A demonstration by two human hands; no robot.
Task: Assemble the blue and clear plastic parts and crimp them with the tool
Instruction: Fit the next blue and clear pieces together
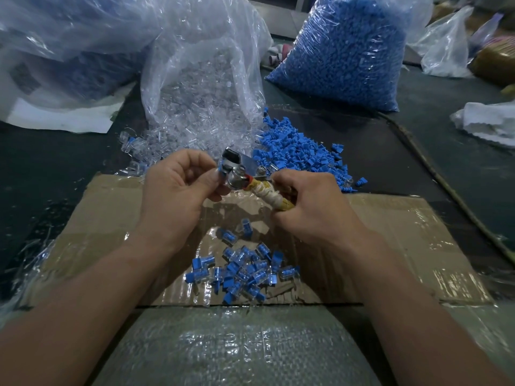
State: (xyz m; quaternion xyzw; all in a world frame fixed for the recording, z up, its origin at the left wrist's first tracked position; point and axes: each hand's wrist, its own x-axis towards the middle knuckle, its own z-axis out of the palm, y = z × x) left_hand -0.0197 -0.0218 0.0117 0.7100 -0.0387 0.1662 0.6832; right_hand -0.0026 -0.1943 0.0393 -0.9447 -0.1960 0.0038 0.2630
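Crimping step, mid-frame: left grip (178, 185) pinches blue-and-clear part (221, 169), apparently seated in crimping tool (237, 175); right grip (309, 204) clasps its wrapped handle (274, 195). Next: squeeze firmly.

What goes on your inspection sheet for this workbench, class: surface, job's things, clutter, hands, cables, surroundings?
Surface: taped cardboard sheet on a dark table.
Job's things: crimp tool; blue piece at its head; assembled pieces piled on the cardboard; loose blue parts and an open bag of clear parts behind.
Clutter: white cloth at right.
Hands: left hand pinches the blue piece; right hand grips the tool's wrapped handle.
Cables: one thin cord along the right, kind unclear.
Surroundings: full bag of blue parts, more plastic bags.
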